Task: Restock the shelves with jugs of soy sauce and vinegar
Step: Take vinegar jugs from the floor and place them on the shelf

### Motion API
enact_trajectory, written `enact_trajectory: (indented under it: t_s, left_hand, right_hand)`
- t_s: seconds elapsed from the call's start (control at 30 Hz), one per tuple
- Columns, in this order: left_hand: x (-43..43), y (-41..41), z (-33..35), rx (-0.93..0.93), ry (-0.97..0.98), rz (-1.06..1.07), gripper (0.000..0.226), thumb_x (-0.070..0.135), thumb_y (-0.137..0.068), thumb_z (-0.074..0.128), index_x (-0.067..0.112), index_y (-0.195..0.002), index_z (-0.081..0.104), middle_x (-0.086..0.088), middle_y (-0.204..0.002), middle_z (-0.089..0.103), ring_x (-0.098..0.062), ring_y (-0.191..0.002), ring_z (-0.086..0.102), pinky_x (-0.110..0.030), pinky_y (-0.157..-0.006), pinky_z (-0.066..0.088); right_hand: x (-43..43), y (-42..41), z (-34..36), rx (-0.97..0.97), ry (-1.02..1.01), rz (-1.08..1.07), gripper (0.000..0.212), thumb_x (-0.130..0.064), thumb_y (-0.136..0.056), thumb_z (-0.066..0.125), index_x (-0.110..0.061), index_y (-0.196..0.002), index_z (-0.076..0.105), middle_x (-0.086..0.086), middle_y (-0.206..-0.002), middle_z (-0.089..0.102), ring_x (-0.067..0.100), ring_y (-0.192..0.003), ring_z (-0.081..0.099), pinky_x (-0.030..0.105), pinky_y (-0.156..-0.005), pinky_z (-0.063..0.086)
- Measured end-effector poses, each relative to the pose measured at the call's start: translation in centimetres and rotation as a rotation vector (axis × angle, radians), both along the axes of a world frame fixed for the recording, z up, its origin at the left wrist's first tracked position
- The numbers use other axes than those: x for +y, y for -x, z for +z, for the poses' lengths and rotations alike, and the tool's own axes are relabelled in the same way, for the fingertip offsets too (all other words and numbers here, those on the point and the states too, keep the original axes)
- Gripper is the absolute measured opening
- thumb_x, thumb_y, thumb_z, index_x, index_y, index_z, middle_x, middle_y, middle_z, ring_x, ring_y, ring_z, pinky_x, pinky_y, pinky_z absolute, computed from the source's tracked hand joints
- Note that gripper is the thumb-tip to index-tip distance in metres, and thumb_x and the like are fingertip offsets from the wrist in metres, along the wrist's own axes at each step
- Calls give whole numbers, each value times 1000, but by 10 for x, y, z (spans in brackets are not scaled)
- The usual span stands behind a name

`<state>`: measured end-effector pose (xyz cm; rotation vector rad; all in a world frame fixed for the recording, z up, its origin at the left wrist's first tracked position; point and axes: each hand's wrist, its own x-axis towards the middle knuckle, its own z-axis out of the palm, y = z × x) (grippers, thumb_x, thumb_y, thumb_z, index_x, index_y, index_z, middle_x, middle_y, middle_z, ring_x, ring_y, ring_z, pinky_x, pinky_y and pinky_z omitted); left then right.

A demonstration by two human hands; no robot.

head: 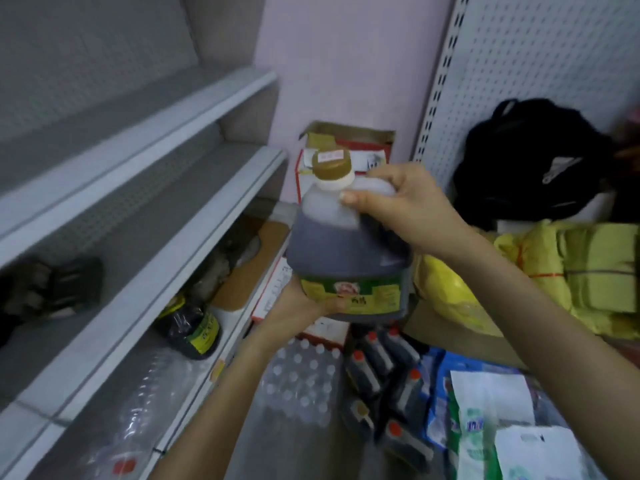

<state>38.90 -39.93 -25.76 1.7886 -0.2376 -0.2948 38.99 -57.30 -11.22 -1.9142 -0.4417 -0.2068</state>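
— So, where is the jug [348, 247]?
— In the air beside the shelves [194, 216]. The right hand [398, 206] has its fingers [349, 197] clamped on the top, and the left hand [304, 303] grips its bottom.

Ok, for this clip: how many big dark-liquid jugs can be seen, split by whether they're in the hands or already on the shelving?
Jug held in hands: 1, the held jug, right hand at its top, left hand under its base.
Jug on shelving: 1, the shelved jug on the lowest shelf.
Total: 2
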Motion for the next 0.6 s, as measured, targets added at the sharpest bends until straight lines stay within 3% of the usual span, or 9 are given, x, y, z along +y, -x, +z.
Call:
enact_trajectory:
  t_s: [0.07,0.17,0.23,0.37,0.47,0.6]
  left_hand:
    - [9,5,31,-28,97,41,57,17,-61,88,15,-108,57,6,-99,67,-7,-96,67,-14,-73,51]
    - [20,9,72,-125,293,100,95,49,-45,90,8,-122,52,-1,-105,72,-17,-102,68,-26,-82,54]
    - [21,21,95,-183,372,156,103,60,-44,87,6,-125,51,-4,-107,72,-21,-103,68,-34,-85,54]
    - [22,36,120,-206,522,275,108,61,-41,87,4,-126,52,-10,-109,71,-26,-102,68,-40,-86,55]
    - [24,45,136,-193,633,339,110,62,-34,88,8,-124,54,-8,-106,72,-26,-99,69,-39,-85,55]
    - [35,62,165,-190,750,405,110,58,-31,91,9,-123,55,-10,-105,73,-28,-97,70,-45,-86,55]
  right_hand:
    - [13,1,33,-36,-105,-13,35,-20,-79,73,-14,-55,49,-15,-38,44,-3,-37,39,10,-40,27]
    - [31,4,78,-122,-184,-45,39,-28,-77,75,-15,-54,46,-11,-38,44,0,-37,38,15,-39,29]
    - [44,8,105,-167,-195,-55,43,-31,-83,70,-13,-53,46,-10,-41,44,2,-38,38,17,-41,30]
    - [73,16,151,-207,-107,-24,47,-38,-90,62,-12,-54,46,-3,-44,45,7,-42,40,18,-47,34]
    - [89,21,170,-233,-49,-10,48,-45,-95,52,-9,-64,52,6,-59,52,10,-56,48,23,-63,40]
    - [92,35,170,-247,-26,-15,32,-49,-95,42,-19,-97,54,-12,-91,60,-9,-73,54,7,-68,41]
